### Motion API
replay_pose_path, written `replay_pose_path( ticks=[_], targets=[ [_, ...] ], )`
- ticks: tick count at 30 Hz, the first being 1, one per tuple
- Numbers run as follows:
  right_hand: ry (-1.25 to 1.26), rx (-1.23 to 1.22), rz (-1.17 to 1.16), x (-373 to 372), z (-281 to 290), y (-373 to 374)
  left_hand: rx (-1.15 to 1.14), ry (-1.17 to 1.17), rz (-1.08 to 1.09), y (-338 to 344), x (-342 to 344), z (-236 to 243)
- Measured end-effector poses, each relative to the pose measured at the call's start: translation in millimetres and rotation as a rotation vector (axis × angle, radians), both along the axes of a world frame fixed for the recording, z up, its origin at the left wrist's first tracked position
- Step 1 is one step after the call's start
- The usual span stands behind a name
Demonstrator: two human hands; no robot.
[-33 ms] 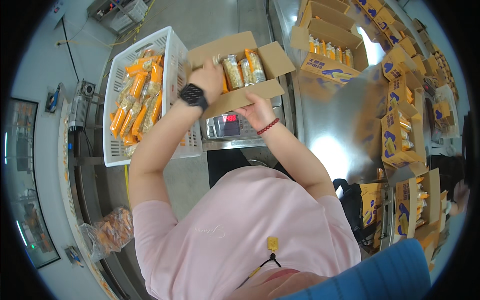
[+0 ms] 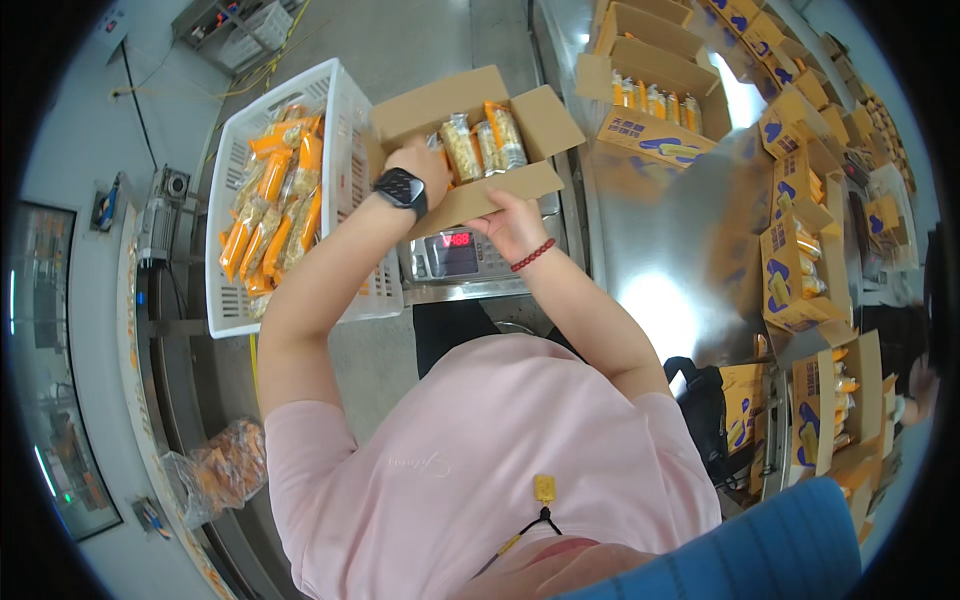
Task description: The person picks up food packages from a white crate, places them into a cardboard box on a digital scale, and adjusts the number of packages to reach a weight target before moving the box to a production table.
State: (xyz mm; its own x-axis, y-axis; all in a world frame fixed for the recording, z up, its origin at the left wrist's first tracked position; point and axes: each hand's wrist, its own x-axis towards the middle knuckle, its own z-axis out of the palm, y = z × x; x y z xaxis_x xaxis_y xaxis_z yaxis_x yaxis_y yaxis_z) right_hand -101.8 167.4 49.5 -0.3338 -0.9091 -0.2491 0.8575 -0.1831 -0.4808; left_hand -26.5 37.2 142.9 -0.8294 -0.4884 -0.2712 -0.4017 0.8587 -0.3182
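An open cardboard carton (image 2: pixel 545 125) sits on a scale (image 2: pixel 450 255) with a red display, holding several orange-and-clear snack packets (image 2: pixel 462 152). My left hand (image 2: pixel 415 170), below a black watch, reaches inside at the carton's left end; its fingers curl down among the packets, and what they grip is hidden. At the front flap, my right hand (image 2: pixel 510 225) pinches the cardboard, thumb near the top edge. Close on the left stands a white plastic crate (image 2: pixel 365 270) heaped with similar packets (image 2: pixel 270 180).
A steel table (image 2: pixel 650 230) on the right carries several open cartons (image 2: pixel 655 135) of packets, more along the far right (image 2: pixel 780 260). Another person's arm (image 2: pixel 915 395) shows at the right edge. A clear bag of orange items (image 2: pixel 225 465) lies lower left.
My left hand has dropped a little further into the carton, its fingertips now lower behind the packets. My right hand stays on the flap.
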Motion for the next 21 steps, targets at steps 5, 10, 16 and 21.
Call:
replay_pose_path(
  ticks=[5, 10, 16, 21],
  targets=[
    [0.108, -0.032, -0.205, -12, 23, 60, -0.106, 0.356, -0.152, 25, -30, 35],
    [0.150, 0.054, -0.462, -64, 31, 150, 0.054, 0.866, -0.421, 35, 31, 98],
    [0.033, 0.176, -0.656, -149, -17, 104, -0.043, 0.774, -0.107, -28, 94, 62],
    [0.100, 0.049, -0.541, -228, -37, 54, -0.084, 0.744, -0.096, -59, 96, 25]
  ],
)
